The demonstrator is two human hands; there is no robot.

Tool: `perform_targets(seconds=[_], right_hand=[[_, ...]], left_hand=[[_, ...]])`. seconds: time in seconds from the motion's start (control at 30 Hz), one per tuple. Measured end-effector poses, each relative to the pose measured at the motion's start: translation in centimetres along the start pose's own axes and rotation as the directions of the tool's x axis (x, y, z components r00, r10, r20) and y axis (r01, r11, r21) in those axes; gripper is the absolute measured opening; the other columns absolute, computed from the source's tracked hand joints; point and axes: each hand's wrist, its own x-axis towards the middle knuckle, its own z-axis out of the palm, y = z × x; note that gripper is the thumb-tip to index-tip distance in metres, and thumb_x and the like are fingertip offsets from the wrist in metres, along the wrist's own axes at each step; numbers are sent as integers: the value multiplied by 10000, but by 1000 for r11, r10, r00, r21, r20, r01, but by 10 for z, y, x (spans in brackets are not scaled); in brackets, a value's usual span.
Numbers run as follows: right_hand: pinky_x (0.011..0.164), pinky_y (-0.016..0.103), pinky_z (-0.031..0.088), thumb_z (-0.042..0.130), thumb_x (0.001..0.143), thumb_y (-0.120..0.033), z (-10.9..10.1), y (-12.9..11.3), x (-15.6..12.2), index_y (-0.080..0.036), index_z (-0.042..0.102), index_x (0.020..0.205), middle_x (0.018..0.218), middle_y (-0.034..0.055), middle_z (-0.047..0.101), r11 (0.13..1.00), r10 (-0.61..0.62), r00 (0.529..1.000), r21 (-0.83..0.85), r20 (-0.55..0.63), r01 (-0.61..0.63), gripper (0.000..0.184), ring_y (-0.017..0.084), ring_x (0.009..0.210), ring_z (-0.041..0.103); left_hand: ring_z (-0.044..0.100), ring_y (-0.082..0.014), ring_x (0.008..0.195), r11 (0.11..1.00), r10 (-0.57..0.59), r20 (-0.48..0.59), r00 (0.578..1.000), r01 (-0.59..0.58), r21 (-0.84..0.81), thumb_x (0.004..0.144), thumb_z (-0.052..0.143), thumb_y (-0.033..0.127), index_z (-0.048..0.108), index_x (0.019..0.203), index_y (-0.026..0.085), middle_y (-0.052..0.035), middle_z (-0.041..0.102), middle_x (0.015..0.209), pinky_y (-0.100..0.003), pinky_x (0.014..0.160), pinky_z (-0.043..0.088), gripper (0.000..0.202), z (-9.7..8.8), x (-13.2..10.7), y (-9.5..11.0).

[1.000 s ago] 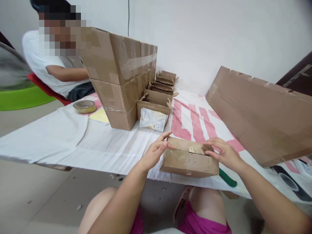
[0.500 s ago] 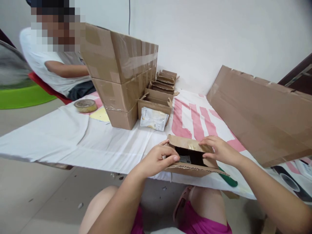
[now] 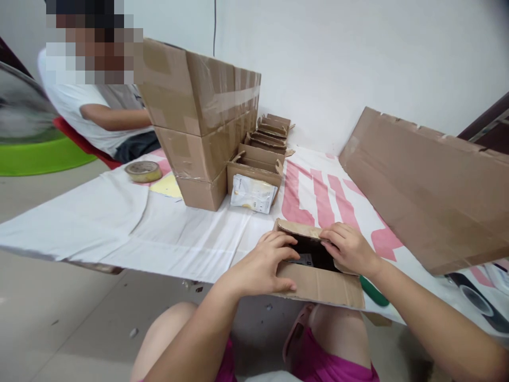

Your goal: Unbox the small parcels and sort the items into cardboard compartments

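A small cardboard box point(image 3: 318, 286) sits at the table's near edge with its top flaps apart. Inside its dark opening, part of a whitish printed item point(image 3: 305, 259) shows. My left hand point(image 3: 264, 265) lies over the box's left end, fingers spread across the opening and thumb on the near flap. At the far right corner, my right hand point(image 3: 350, 248) has its fingers closed on the box's flap edge; its thumb is partly hidden. The green handle point(image 3: 374, 291) of some tool sticks out beside the box, its other end hidden.
Stacked taped cartons point(image 3: 210, 106) stand left of centre, beside a row of opened boxes point(image 3: 264, 156). White pouches point(image 3: 253, 193) lean on the nearest one. A tape roll point(image 3: 143, 171) lies left. A large cardboard sheet point(image 3: 429, 191) leans right. Another person point(image 3: 91, 101) sits behind the cartons.
The near flap has folded outward and down toward me. My left fingers have spread over the opening, and my right hand has closed on the far flap's edge.
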Motion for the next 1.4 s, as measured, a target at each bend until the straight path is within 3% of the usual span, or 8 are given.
perform_targets(seconds=[0.13,0.3,0.47,0.7,0.87,0.97,1.13,1.4], right_hand=[[767,372,479,474,893,-182,1,-2,-1,-191,623,983,923,89,678,1000,-12,1000,24,-28,12,174,214,857,595],[808,379,487,476,899,-159,3,-2,-5,-192,623,997,950,87,694,998,-9,999,63,-31,11,180,217,908,612],[783,364,493,472,916,-181,0,-4,-2,-203,625,955,913,72,684,977,52,998,210,-21,-47,159,200,874,611],[760,338,482,497,912,-234,0,1,8,-207,619,828,839,44,649,904,190,978,372,89,-210,150,174,821,594],[725,312,477,549,867,-207,3,5,17,-196,626,751,774,28,622,881,202,955,386,216,-274,140,166,779,588],[690,278,469,526,883,-196,3,6,19,-195,634,787,788,29,609,909,147,960,350,240,-227,145,149,750,585],[608,255,408,459,942,-239,3,9,20,-202,663,859,776,36,613,995,-41,974,94,224,21,223,144,696,565],[551,244,333,469,948,-288,10,16,30,-196,647,833,716,16,605,978,-167,958,-84,234,191,231,119,614,518]], left_hand=[[430,-319,1256,1000,2,-6,1000,-2,-14,625,799,436,661,1120,257,-98,568,1269,-468,1064,328,544,0,0,0],[445,-303,1239,998,-16,-18,1000,15,-55,618,806,391,501,1322,256,-91,564,1268,-457,1072,329,780,-1,0,2],[449,-315,1221,999,-52,-16,999,52,-11,637,790,440,409,1395,214,-127,534,1279,-471,1057,346,878,1,-1,1],[442,-309,1207,996,-58,-17,998,59,64,718,718,497,461,1358,176,-135,561,1248,-462,1054,349,760,4,1,1],[462,-308,1173,996,-55,-15,998,56,75,718,715,497,490,1328,200,-115,599,1166,-480,1028,367,715,4,2,2],[468,-298,1162,993,-60,-2,998,60,106,720,721,472,486,1322,198,-102,608,1150,-475,1028,371,702,3,2,3],[464,-292,1169,987,-30,-5,1000,31,160,743,706,462,487,1315,195,-93,605,1199,-469,1054,345,668,5,4,4],[456,-285,1194,982,-15,-1,1000,15,187,731,721,429,486,1321,192,-91,596,1252,-464,1068,329,678,6,5,3]])
